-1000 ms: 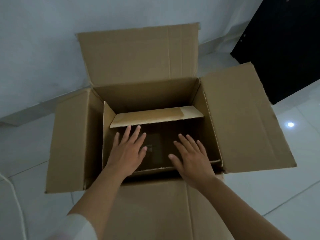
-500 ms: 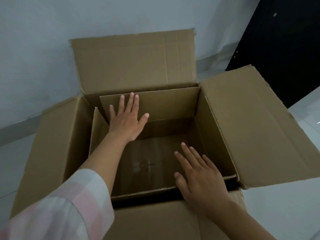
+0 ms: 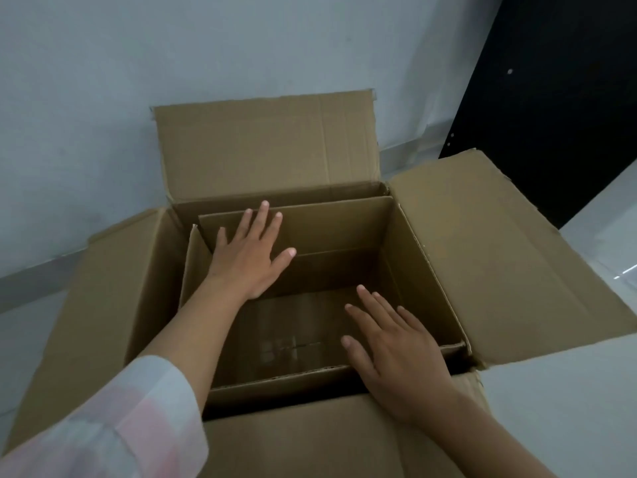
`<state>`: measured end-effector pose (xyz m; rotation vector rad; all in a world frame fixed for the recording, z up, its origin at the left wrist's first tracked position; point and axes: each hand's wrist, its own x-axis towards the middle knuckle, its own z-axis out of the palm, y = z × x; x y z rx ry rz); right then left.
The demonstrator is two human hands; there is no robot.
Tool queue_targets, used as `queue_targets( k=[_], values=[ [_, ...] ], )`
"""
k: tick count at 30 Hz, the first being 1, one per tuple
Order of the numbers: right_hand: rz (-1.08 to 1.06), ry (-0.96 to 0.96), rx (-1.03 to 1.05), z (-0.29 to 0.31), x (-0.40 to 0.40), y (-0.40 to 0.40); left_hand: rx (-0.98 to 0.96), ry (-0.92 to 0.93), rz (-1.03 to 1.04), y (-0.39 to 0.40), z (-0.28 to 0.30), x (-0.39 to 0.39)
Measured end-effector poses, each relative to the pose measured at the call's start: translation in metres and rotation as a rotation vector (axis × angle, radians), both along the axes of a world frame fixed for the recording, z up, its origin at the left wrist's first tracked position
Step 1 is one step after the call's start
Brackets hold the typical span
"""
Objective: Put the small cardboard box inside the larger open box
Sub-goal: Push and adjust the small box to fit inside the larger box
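The larger open box [image 3: 482, 257] stands on the floor with all its flaps spread outward. The small cardboard box [image 3: 344, 270] sits inside it, open at the top, its far flap standing upright against the big box's back wall. My left hand [image 3: 250, 257] lies flat with spread fingers on that far flap. My right hand [image 3: 396, 350] rests open over the small box's near edge, fingers pointing inward. Neither hand grips anything. Tape shines on the small box's floor.
A pale wall [image 3: 138, 81] rises right behind the boxes. A black panel [image 3: 558, 81] stands at the back right. White tiled floor [image 3: 568, 391] shows to the right and left of the big box.
The small box's far flap went from lying over the opening to standing upright, pushed back by my left hand. My right hand stayed at the near edge. The view moved closer.
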<state>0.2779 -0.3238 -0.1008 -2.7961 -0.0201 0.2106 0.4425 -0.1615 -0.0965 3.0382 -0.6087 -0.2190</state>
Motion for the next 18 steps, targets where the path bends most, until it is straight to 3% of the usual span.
queue_targets(
  k=[6,18],
  values=[
    [0.007,-0.068,-0.004,-0.002,0.0,0.0,0.07,-0.058,-0.017,0.025,0.021,-0.027],
    [-0.064,-0.289,-0.068,-0.006,-0.02,0.027,-0.041,-0.002,0.134,0.105,0.012,-0.092]
  ],
)
